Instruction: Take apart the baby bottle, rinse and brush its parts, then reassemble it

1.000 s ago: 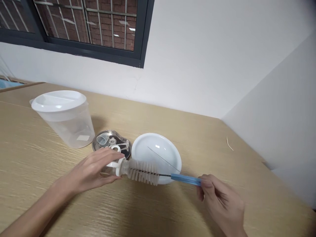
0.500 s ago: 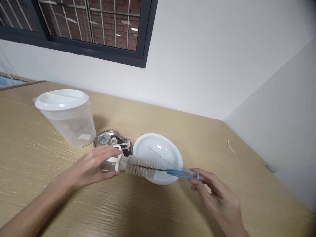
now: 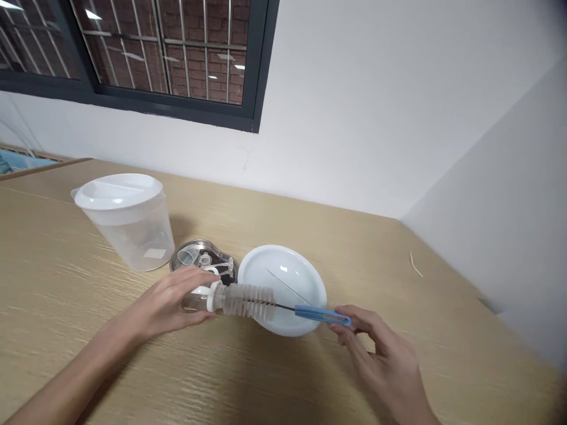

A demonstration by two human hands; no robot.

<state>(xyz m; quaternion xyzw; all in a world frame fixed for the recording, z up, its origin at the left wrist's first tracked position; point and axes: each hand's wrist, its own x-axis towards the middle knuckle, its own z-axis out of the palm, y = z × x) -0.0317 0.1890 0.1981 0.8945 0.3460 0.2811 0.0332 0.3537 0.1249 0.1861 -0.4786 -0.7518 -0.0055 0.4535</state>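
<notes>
In my left hand (image 3: pixel 170 298) lies a clear baby bottle (image 3: pixel 195 303) with a white collar, tipped on its side, its mouth facing right. My fingers and thumb wrap round it and hide much of its body. My right hand (image 3: pixel 381 348) pinches the looped blue handle of a bottle brush (image 3: pixel 321 314). The tip of the brush is at the bottle's mouth, while most of its pale bristles show outside. Below the brush stands a white bowl (image 3: pixel 283 327) with a thin wire or straw-like line across it. Behind my left hand is a metal kidney tray (image 3: pixel 177 254) holding clear bottle parts.
A lidded translucent plastic pitcher (image 3: pixel 133 233) stands at the left on the wooden table (image 3: pixel 248 383). A thin pale strip (image 3: pixel 415 265) lies at the right. The white wall (image 3: pixel 332 118) and a barred window (image 3: pixel 186 59) bound the table's back.
The brush has moved left, a little further into the bottle's mouth, and its handle has turned in my right hand's fingers. My left hand keeps its hold. The view has shifted slightly.
</notes>
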